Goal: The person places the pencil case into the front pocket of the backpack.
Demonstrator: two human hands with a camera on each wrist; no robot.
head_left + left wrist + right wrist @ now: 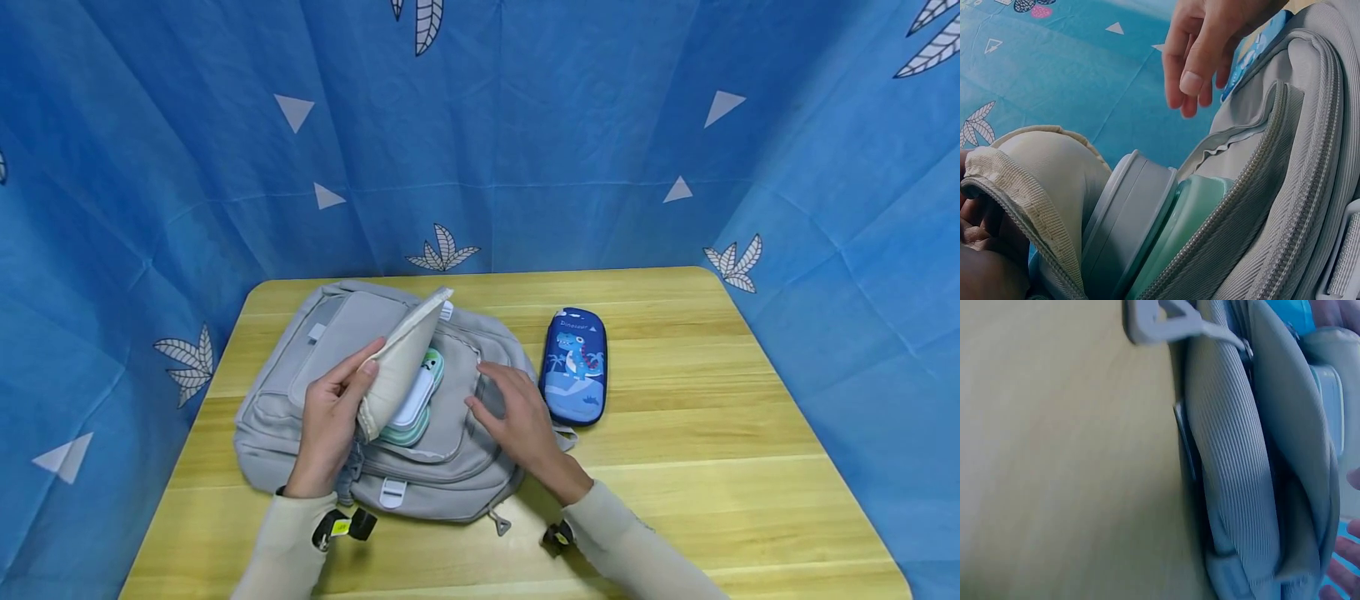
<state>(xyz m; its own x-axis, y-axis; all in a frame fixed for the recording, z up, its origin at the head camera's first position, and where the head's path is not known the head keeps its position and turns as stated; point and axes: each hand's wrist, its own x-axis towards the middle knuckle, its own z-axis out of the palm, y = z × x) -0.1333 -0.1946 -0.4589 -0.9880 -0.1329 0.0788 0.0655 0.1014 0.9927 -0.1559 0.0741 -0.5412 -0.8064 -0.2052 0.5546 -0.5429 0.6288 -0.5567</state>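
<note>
A grey backpack [330, 317] lies on the table with its front pocket unzipped. My left hand [330, 421] grips the pocket's front flap [405, 367] between thumb and fingers and folds it back, its cream lining showing. Inside the pocket sit two cases side by side: a pale grey-white case [1129, 219] and a mint green case [1188, 209]. Above the pocket's far side, my right hand [521, 417] holds nothing, its fingers loosely bent and pointing down in the left wrist view. Only a few of its fingertips [1342, 572] show in the right wrist view.
To the right of the backpack lies a blue dinosaur pencil case [575, 367]. A zip pull [499, 523] hangs from the backpack onto the wooden table [712, 458]. Blue curtains [495, 142] with leaf and triangle prints enclose the table's back and sides.
</note>
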